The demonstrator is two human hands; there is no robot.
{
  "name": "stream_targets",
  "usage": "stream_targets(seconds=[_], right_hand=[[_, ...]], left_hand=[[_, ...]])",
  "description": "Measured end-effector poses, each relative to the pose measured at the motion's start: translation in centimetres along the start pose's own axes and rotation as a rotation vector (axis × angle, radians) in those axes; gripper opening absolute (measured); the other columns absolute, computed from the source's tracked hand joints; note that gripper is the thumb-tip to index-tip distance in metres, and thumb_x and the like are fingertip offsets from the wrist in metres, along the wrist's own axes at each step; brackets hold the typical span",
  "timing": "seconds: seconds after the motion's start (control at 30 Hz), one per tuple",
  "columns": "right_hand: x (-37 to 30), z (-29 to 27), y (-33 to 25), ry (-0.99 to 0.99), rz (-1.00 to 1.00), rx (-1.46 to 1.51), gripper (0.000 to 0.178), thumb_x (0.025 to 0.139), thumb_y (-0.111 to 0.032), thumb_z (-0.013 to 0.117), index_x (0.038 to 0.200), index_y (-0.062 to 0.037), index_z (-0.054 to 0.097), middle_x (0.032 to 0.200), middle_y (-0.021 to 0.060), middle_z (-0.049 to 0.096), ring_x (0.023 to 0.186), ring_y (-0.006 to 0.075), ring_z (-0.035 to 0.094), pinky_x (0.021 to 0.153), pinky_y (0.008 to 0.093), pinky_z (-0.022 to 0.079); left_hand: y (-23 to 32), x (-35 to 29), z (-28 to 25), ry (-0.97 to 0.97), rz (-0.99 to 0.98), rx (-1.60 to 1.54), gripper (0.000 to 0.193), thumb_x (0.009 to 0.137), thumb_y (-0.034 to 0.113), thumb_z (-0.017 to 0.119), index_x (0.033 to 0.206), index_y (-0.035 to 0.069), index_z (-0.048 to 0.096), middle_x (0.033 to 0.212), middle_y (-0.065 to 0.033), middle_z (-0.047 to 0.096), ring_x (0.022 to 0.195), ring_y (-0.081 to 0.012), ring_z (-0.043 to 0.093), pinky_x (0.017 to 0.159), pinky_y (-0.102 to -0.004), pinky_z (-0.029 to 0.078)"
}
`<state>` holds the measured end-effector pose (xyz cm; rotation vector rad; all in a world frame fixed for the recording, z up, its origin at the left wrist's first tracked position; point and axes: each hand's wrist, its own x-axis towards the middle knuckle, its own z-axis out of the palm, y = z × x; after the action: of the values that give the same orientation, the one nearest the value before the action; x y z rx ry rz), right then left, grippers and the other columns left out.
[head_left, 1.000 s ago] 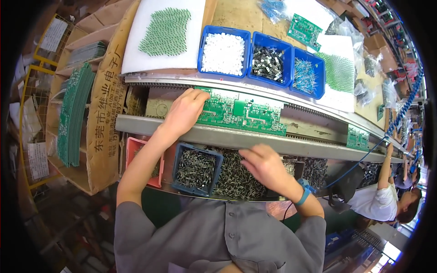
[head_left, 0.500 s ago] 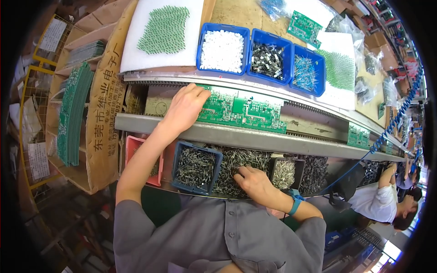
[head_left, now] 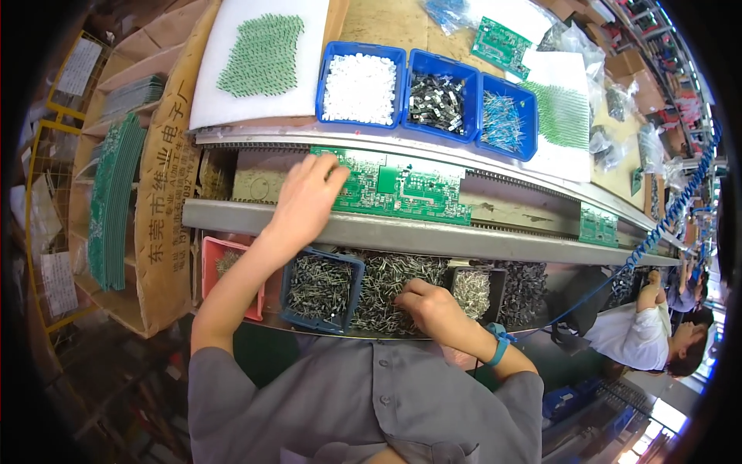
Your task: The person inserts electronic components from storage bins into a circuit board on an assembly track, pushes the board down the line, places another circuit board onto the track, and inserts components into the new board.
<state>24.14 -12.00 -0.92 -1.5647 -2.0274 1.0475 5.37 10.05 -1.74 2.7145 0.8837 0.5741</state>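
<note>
Two hands, two spots: a second ago your right hand [head_left: 433, 308] was a blur over the loose metal parts [head_left: 379, 280]; now its curled fingers are down among them, so I'd call this picking. Can't tell if that grip has one. Your left's [head_left: 308, 195] bent fingers stay at the green board's [head_left: 429, 192] left end, in the track [head_left: 386, 233], hold unclear.

Green board [head_left: 410, 188] partly hidden by left hand [head_left: 308, 199], anything in right hand [head_left: 434, 309] indiscernible, grey shirt [head_left: 332, 394] cut off below
</note>
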Motion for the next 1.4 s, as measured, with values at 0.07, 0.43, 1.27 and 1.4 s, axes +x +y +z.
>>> stream_targets(seconds=[0.07,0.43,1.27,1.4], right_hand=[[0.5,-1.1,0.1,0.049,-0.016,0.128,0.024,0.072,0.006,0.059,0.093,-0.0019,0.064,0.088,0.0138,0.057,0.083,0.0336,0.060,0.072,0.0403,0.052],[5.8,-7.9,2.8,0.302,0.089,0.088,0.011,0.082,-0.001,0.066,0.093,-0.0013,0.064,0.083,0.0124,0.065,0.072,0.0236,0.063,0.063,0.0314,0.048],[10.2,-9.0,7.3,0.368,-0.173,-0.482,0.013,0.076,-0.001,0.066,0.087,-0.0049,0.068,0.092,0.0050,0.064,0.091,0.0241,0.056,0.084,0.0370,0.042],[10.2,-9.1,7.3,0.354,-0.173,-0.490,0.013,0.076,-0.001,0.066,0.087,-0.0053,0.068,0.091,0.0039,0.064,0.091,0.0230,0.056,0.084,0.0367,0.042]], left_hand=[[2.2,-0.7,-0.5,-0.061,0.066,-0.167,0.017,0.077,0.006,0.061,0.094,0.002,0.061,0.090,-0.0127,0.058,0.087,-0.0319,0.058,0.075,-0.0423,0.047],[10.9,-6.9,2.7,-0.510,0.422,-0.356,0.009,0.076,0.009,0.058,0.083,0.003,0.061,0.090,-0.0103,0.059,0.083,-0.0255,0.062,0.069,-0.0371,0.050],[10.9,-6.6,2.8,-0.477,0.404,-0.419,0.006,0.075,0.011,0.058,0.079,0.008,0.060,0.079,-0.0061,0.056,0.081,-0.0220,0.060,0.070,-0.0347,0.048],[11.1,-6.4,2.3,-0.487,0.362,-0.458,0.011,0.076,0.010,0.057,0.086,0.006,0.059,0.083,-0.0085,0.057,0.084,-0.0247,0.060,0.071,-0.0360,0.048]])
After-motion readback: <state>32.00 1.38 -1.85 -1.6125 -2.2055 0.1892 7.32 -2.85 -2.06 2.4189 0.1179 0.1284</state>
